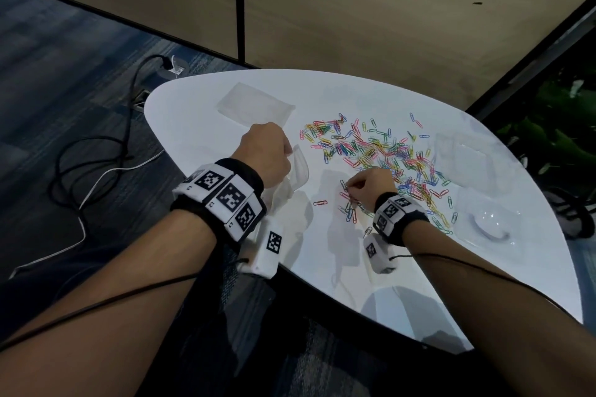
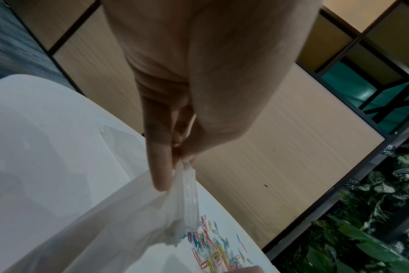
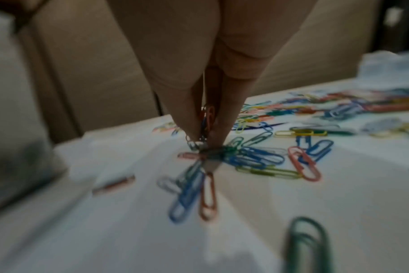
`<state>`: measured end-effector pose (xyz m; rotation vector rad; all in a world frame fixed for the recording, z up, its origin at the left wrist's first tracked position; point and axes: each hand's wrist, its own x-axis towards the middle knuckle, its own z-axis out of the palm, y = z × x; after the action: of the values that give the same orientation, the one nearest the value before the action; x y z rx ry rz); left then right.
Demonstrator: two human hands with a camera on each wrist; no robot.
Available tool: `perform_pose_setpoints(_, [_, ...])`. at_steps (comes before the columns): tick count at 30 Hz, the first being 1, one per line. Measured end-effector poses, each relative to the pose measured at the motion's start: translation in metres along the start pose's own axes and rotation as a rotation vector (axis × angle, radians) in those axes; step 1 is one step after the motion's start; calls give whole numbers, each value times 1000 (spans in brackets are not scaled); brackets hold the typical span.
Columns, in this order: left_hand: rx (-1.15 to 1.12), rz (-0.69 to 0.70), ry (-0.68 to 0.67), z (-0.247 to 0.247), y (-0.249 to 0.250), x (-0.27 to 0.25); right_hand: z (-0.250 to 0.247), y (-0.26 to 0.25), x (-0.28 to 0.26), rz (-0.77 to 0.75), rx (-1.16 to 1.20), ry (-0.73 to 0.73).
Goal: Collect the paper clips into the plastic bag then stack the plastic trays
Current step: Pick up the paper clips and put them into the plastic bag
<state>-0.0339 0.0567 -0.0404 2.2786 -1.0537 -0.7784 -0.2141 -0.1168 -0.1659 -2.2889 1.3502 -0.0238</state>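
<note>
Several coloured paper clips (image 1: 383, 155) lie scattered over the white table (image 1: 322, 267). My left hand (image 1: 267, 151) pinches the rim of a clear plastic bag (image 1: 296, 167) and holds it up above the table; the left wrist view shows the bag (image 2: 128, 221) hanging from my fingers (image 2: 159, 166). My right hand (image 1: 371, 187) is down at the near edge of the pile, its fingertips (image 3: 194, 133) pinching a few paper clips (image 3: 207, 120) against the table. Two clear plastic trays sit at the right, one (image 1: 461, 158) farther, one (image 1: 493, 222) nearer.
A second flat clear bag (image 1: 254, 103) lies at the table's far left. Black and white cables (image 1: 96, 151) trail over the blue carpet on the left. Beige partition walls (image 1: 354, 10) stand behind the table, green plants (image 1: 554, 126) to the right.
</note>
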Motion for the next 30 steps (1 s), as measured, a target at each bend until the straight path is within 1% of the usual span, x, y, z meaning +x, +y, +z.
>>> perform_pose_setpoints(2, [-1, 2, -1, 1, 2, 0, -14, -5, -1, 99, 197, 17])
perform_pose_setpoints(4, [-2, 5, -6, 3, 3, 0, -31, -25, -8, 131, 506, 6])
perform_pose_setpoints(6, [-4, 2, -9, 4, 4, 1, -48, -51, -20, 69, 893, -55])
perform_pose_setpoints(7, [-4, 0, -8, 5, 4, 2, -54, -65, -27, 18, 1023, -118])
perform_pose_setpoints(8, [-2, -2, -3, 5, 4, 2, -58, -77, -34, -29, 1084, -192])
perform_pose_setpoints(9, [1, -2, 1, 6, 4, 2, -59, -88, -39, -71, 1082, -254])
perform_pose_setpoints(10, [7, 0, 6, 6, 3, 2, -57, -97, -44, -115, 1021, -292])
perform_pose_setpoints(11, [12, 3, 9, 6, 3, 3, -53, -103, -47, -174, 894, -297])
perform_pose_setpoints(13, [21, 5, 13, 6, 4, 2, -44, -110, -51, -320, 528, -249])
perform_pose_setpoints(14, [21, 3, 16, 6, 4, 2, -40, -112, -52, -379, 398, -233])
perform_pose_setpoints(15, [19, -1, 20, 5, 4, 2, -38, -111, -51, -410, 350, -227])
perform_pose_setpoints(16, [14, -7, 24, 5, 4, 2, -39, -110, -51, -414, 376, -218])
perform_pose_setpoints(17, [8, -12, 29, 4, 3, 2, -41, -107, -49, -386, 470, -195])
perform_pose_setpoints(18, [4, -14, 34, 3, 3, 2, -43, -101, -47, -337, 585, -159])
perform_pose_setpoints(19, [2, -14, 35, 3, 4, 2, -42, -91, -43, -295, 646, -106])
perform_pose_setpoints(20, [0, -12, 34, 3, 3, 2, -40, -84, -39, -284, 593, -58])
perform_pose_setpoints(21, [0, -9, 31, 3, 3, 2, -35, -74, -38, -312, 431, -48])
perform_pose_setpoints(22, [2, -6, 27, 3, 3, 2, -26, -65, -39, -362, 212, -94])
perform_pose_setpoints(24, [10, 0, 20, 3, 4, 1, 0, -45, -50, -518, -207, -284])
perform_pose_setpoints(25, [15, 1, 19, 3, 4, 1, 12, -35, -56, -611, -387, -351])
perform_pose_setpoints(27, [21, 3, 17, 2, 5, 2, 28, -12, -61, -764, -671, -393])
perform_pose_setpoints(28, [21, 5, 16, 2, 5, 2, 27, -2, -60, -770, -764, -390])
perform_pose_setpoints(30, [20, 9, 14, 1, 5, 2, 17, 18, -52, -668, -855, -366])
